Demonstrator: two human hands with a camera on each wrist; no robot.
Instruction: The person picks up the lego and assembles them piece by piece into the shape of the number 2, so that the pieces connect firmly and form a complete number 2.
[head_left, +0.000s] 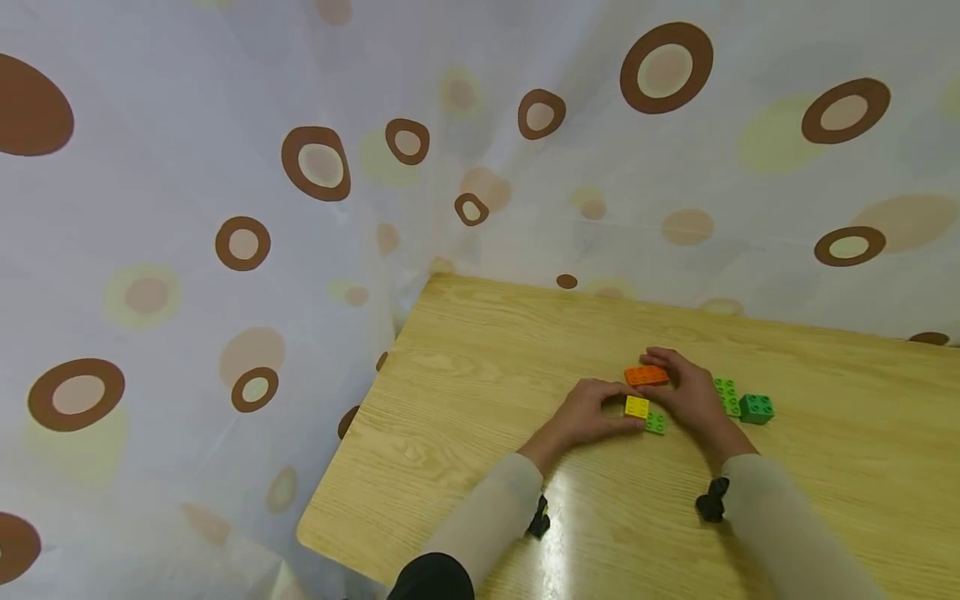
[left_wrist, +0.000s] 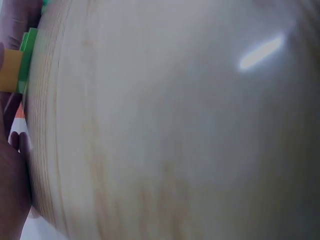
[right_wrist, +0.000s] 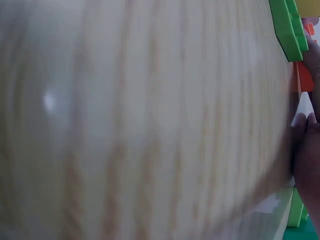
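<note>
In the head view my left hand (head_left: 587, 412) pinches a small yellow toy brick (head_left: 637, 407) between thumb and forefinger. A light green brick (head_left: 656, 423) lies against the yellow one's lower right, partly covered by it; the left wrist view shows this green brick (left_wrist: 27, 60) pressed up against the yellow brick (left_wrist: 10, 71). Just behind, my right hand (head_left: 692, 396) grips an orange brick (head_left: 647, 376), fingers at its far side and thumb along its near side. Both hands work close together, their fingertips almost meeting around the bricks.
Right of my right hand, another light green brick (head_left: 727, 397) lies partly hidden by that hand. A dark green brick (head_left: 757, 408) stands beside it. The wooden table (head_left: 450, 400) meets a patterned curtain (head_left: 600, 167) at its back and left edges.
</note>
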